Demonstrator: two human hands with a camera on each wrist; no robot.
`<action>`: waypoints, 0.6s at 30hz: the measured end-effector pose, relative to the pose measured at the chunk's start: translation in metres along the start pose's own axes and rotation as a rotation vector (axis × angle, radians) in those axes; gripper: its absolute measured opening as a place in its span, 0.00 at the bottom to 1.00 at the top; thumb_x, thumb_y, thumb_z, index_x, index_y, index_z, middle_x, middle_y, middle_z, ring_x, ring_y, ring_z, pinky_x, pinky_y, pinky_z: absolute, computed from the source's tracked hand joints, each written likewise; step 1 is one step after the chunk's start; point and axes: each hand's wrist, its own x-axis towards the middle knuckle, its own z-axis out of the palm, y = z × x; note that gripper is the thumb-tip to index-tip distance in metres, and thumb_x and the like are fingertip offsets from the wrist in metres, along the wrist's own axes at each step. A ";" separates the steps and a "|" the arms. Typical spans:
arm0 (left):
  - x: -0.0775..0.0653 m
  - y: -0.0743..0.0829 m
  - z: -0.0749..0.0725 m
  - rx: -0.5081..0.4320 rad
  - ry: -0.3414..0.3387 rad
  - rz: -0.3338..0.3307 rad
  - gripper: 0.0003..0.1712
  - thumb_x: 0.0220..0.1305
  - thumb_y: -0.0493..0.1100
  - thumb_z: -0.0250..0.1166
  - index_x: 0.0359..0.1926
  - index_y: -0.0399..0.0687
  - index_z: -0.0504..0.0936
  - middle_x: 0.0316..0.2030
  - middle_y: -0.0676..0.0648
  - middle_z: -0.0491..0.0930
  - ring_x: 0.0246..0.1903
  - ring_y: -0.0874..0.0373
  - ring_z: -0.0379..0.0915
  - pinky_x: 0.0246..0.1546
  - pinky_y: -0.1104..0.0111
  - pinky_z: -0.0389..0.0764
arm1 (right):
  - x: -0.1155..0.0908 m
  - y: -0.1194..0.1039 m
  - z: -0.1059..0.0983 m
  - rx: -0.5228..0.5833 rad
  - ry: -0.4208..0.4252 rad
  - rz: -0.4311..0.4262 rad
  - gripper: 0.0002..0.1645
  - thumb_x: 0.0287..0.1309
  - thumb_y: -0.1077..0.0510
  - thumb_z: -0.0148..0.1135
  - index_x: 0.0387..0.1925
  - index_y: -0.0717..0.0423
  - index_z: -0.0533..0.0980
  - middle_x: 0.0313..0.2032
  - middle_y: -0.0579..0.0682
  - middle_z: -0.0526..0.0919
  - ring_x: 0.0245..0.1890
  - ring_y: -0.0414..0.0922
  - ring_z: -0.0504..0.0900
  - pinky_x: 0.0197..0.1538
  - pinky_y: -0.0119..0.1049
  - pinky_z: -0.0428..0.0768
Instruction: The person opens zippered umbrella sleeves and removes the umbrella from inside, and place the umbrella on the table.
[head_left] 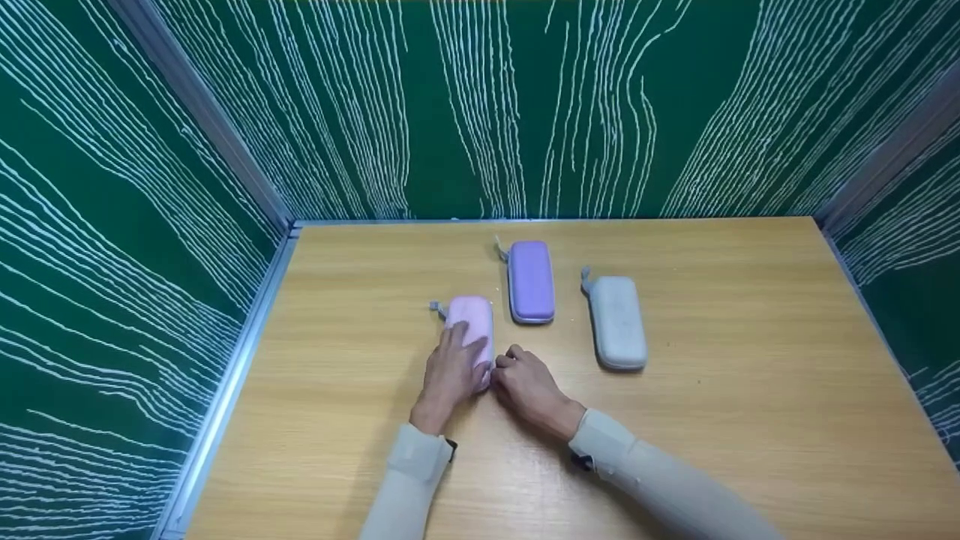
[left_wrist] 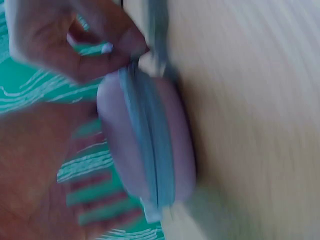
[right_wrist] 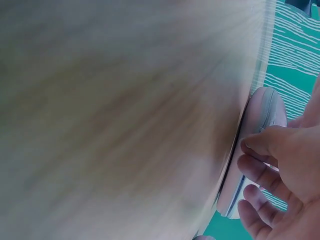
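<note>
A pink zip case [head_left: 471,315] lies on the wooden table, its grey wrist loop [head_left: 436,306] at the far left corner. Over its top rests my left hand [head_left: 451,367], fingers spread and fairly straight, the thumb near the close end; these fingers are blurred in the left wrist view. Beside the case's right edge is my right hand [head_left: 529,382], thumb and forefinger pinching at the zipper [left_wrist: 150,145]. The small pull itself is mostly hidden by the fingertips. In the right wrist view the zipper line runs along the pink case's side [right_wrist: 257,117].
A purple zip case [head_left: 532,281] lies behind and to the right of the pink one. Farther right is a grey zip case [head_left: 619,322]. Green panels with white wavy lines [head_left: 472,112] border the table [head_left: 750,337] at the back and sides.
</note>
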 end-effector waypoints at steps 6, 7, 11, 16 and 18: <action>-0.003 -0.011 -0.009 -0.115 -0.137 0.099 0.26 0.64 0.47 0.74 0.63 0.48 0.87 0.70 0.37 0.70 0.70 0.41 0.66 0.51 0.47 0.85 | -0.001 0.002 -0.002 0.002 -0.016 0.014 0.05 0.48 0.64 0.78 0.26 0.52 0.88 0.28 0.48 0.82 0.34 0.50 0.76 0.35 0.43 0.77; -0.003 -0.011 -0.010 -0.125 -0.153 0.100 0.27 0.63 0.48 0.75 0.63 0.49 0.86 0.71 0.38 0.70 0.71 0.41 0.66 0.52 0.47 0.85 | -0.001 0.002 -0.003 0.001 -0.022 0.017 0.05 0.48 0.64 0.78 0.26 0.52 0.88 0.28 0.48 0.83 0.34 0.50 0.76 0.35 0.43 0.77; -0.004 -0.012 -0.012 -0.142 -0.172 0.100 0.30 0.61 0.47 0.77 0.64 0.49 0.86 0.72 0.38 0.69 0.72 0.41 0.64 0.53 0.47 0.84 | -0.001 0.002 -0.005 -0.007 -0.040 0.030 0.04 0.49 0.63 0.78 0.28 0.51 0.89 0.29 0.48 0.84 0.35 0.51 0.77 0.36 0.44 0.78; -0.005 -0.010 -0.009 -0.135 -0.131 0.092 0.29 0.60 0.47 0.78 0.63 0.48 0.87 0.71 0.38 0.71 0.71 0.41 0.67 0.51 0.50 0.86 | -0.002 0.003 -0.006 -0.010 -0.052 0.044 0.03 0.50 0.62 0.78 0.28 0.52 0.89 0.29 0.48 0.85 0.36 0.51 0.77 0.38 0.43 0.78; -0.005 -0.008 -0.007 -0.121 -0.113 0.083 0.29 0.60 0.48 0.78 0.62 0.49 0.87 0.70 0.38 0.71 0.70 0.41 0.68 0.49 0.51 0.86 | -0.003 0.004 -0.007 -0.013 -0.046 0.043 0.03 0.50 0.62 0.77 0.28 0.52 0.89 0.29 0.48 0.85 0.36 0.51 0.77 0.38 0.43 0.78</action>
